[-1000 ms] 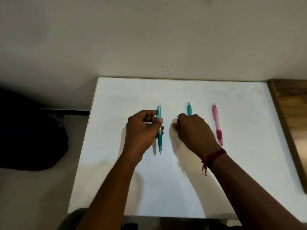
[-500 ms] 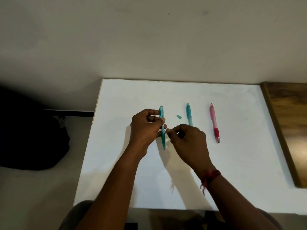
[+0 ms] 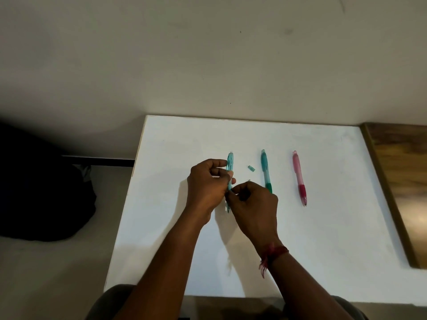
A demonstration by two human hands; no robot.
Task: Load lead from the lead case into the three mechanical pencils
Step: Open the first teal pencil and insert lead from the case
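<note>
Near the middle of the white table (image 3: 323,239), the left hand (image 3: 205,188) is curled around a light teal mechanical pencil (image 3: 230,168), thumb and fingers pinching its barrel. That pencil runs roughly lengthwise away from the person, its cap end pointing toward the far edge and its tip showing just below the hand, close to the tabletop. The right hand (image 3: 255,206) sits just beside the left, touching or nearly touching it, with thumb and forefinger brought together at the lower part of the same pencil. Its fingers are closed into a pinch, but whether they grip the pencil, a lead, or some small part I cannot tell; the spot is too small and shadowed. A red thread bracelet (image 3: 275,251) circles the right wrist.

Just right of the held pencil, a small teal cap-like piece (image 3: 251,168) lies loose on the table, and a tiny pale sliver (image 3: 249,180) lies just below it, near the right hand's knuckles. Further right lies a second teal pencil (image 3: 265,169) with a darker green grip, its lower end hidden behind the right hand. Well apart from it, further right again, a pink pencil (image 3: 299,177) with a red grip lies parallel, untouched. A wooden surface (image 3: 402,181) adjoins the table's right edge, and a dark shape (image 3: 41,185) sits on the floor to the left.
</note>
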